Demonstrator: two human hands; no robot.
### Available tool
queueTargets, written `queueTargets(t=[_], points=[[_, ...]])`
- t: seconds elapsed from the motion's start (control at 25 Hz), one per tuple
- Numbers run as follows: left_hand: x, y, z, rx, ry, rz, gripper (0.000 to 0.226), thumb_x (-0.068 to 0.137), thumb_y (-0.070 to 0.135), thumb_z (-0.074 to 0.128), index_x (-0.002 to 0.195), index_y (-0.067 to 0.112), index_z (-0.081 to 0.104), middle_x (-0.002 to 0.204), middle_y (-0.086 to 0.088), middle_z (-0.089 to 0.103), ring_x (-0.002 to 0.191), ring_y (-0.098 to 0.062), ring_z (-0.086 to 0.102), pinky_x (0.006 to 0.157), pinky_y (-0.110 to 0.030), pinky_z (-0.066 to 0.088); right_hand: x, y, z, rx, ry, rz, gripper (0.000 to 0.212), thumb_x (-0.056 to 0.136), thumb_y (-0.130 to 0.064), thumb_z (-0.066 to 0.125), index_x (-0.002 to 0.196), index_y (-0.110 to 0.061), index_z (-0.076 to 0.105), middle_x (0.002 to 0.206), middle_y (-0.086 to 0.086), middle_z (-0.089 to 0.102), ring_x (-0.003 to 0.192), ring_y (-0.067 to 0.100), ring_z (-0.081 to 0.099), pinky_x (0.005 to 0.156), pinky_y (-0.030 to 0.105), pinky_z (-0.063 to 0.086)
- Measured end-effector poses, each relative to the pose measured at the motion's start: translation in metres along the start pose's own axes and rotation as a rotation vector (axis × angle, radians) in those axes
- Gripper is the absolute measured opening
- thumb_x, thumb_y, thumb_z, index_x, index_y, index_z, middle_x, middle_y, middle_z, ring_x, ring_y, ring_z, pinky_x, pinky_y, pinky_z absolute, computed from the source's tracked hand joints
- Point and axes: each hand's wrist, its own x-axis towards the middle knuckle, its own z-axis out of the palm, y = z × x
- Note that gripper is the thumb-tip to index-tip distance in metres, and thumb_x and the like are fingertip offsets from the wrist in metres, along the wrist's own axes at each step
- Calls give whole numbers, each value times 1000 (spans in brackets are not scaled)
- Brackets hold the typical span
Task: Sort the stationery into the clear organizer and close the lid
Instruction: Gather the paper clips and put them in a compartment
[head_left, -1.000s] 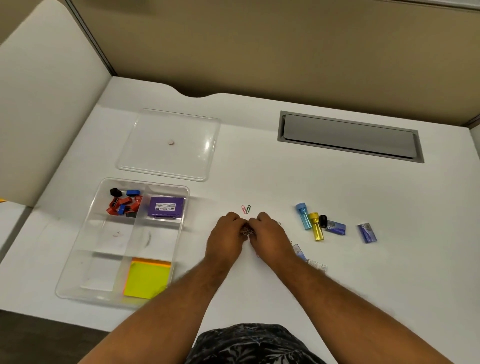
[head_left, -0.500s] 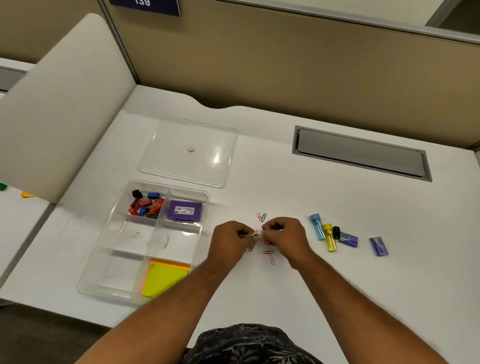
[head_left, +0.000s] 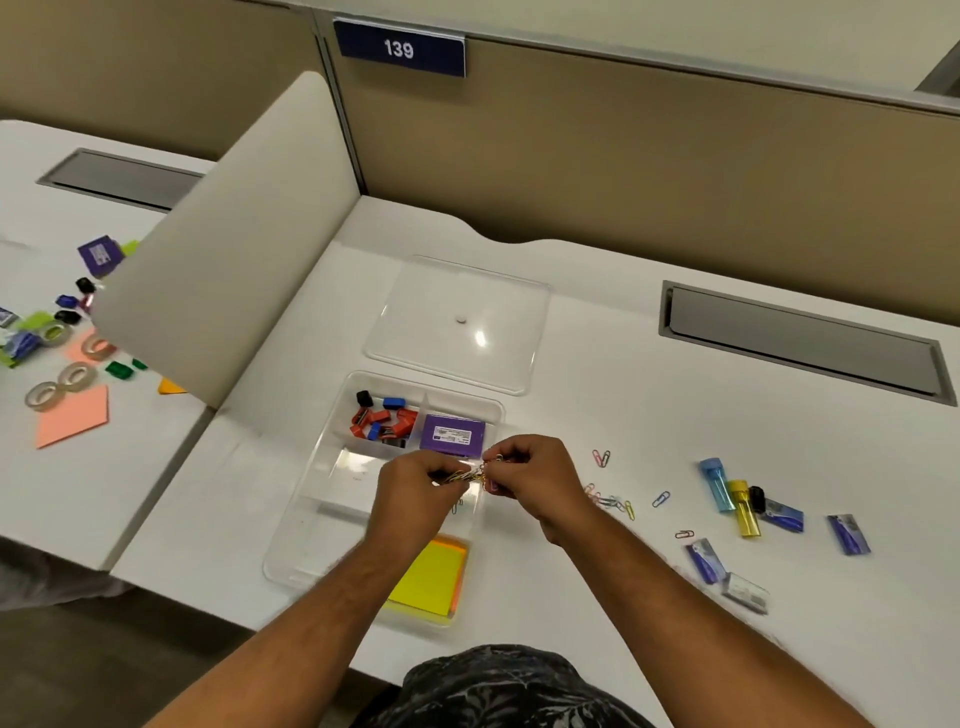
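The clear organizer (head_left: 332, 470) lies open on the white desk. It holds small red, blue and black clips (head_left: 383, 419), a purple box (head_left: 451, 436) and a yellow sticky-note pad (head_left: 428, 579). My left hand (head_left: 415, 486) and my right hand (head_left: 535, 478) together pinch a bunch of coloured paper clips (head_left: 475, 474) above the organizer's middle compartments. The clear lid (head_left: 457, 322) lies flat behind the organizer. Several loose paper clips (head_left: 615, 501) remain on the desk to the right.
Right of the loose clips lie a blue tube (head_left: 714, 483), a yellow tube (head_left: 744, 508) and several small blue packets (head_left: 848, 534). A grey cable hatch (head_left: 800, 340) sits at the back right. A white divider (head_left: 228, 260) separates a neighbouring desk strewn with tape rolls (head_left: 60, 384).
Both hands lifted the bunch of paper clips off the desk and carried it left, over the organizer. The camera view swung left and up.
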Motion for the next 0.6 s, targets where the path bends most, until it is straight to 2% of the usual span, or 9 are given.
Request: queueTargets(t=[0.08, 0.12, 0.2, 0.28, 0.36, 0.48, 0.6], points=[[6, -13, -13, 91, -34, -34, 17, 80, 21, 86, 92, 32, 79, 73, 28, 66, 77, 13, 65, 61, -2, 50, 2, 2, 23, -108, -18, -3, 15, 84, -6, 78, 98, -13, 80, 92, 7, 76, 86, 26, 75, 82, 41, 67], [9, -19, -17, 136, -46, -40, 17, 81, 19, 85, 94, 29, 80, 73, 27, 66, 72, 9, 66, 66, -6, 54, 4, 3, 31, -171, -31, -3, 17, 86, -8, 76, 101, -14, 80, 94, 6, 77, 88, 25, 75, 84, 40, 66], [12, -29, -20, 194, -60, -40, 26, 83, 17, 84, 107, 24, 78, 88, 19, 70, 73, 5, 63, 78, -16, 56, 7, 5, 41, -293, -54, -24, 23, 90, -11, 73, 112, -16, 79, 107, 3, 77, 97, 20, 72, 91, 37, 62], [14, -35, -20, 223, -90, -21, 35, 85, 15, 81, 118, 23, 74, 106, 10, 74, 84, 2, 62, 78, -11, 48, 10, 5, 42, -345, -69, -35, 31, 95, -13, 68, 125, -17, 74, 124, 3, 74, 114, 18, 67, 100, 37, 57], [16, -37, -22, 240, -114, 6, 33, 87, 12, 78, 117, 23, 74, 110, 7, 75, 89, -1, 64, 77, -9, 45, 12, 5, 37, -326, -84, -7, 34, 98, -13, 65, 132, -17, 70, 132, 5, 70, 124, 22, 63, 104, 43, 56], [19, -33, -27, 191, -121, 3, 23, 90, 10, 75, 106, 25, 76, 100, 9, 74, 86, -1, 68, 71, -4, 45, 9, 6, 23, -276, -69, -10, 35, 95, -12, 71, 129, -19, 72, 125, 2, 74, 115, 17, 68, 103, 45, 58], [17, -17, -21, 139, -139, 57, 18, 89, 15, 77, 96, 31, 72, 92, 16, 69, 85, 4, 65, 65, 1, 43, 0, 21, -5, -299, 37, -77, 26, 91, -14, 73, 115, -23, 78, 110, -6, 78, 102, 9, 72, 99, 38, 59]])
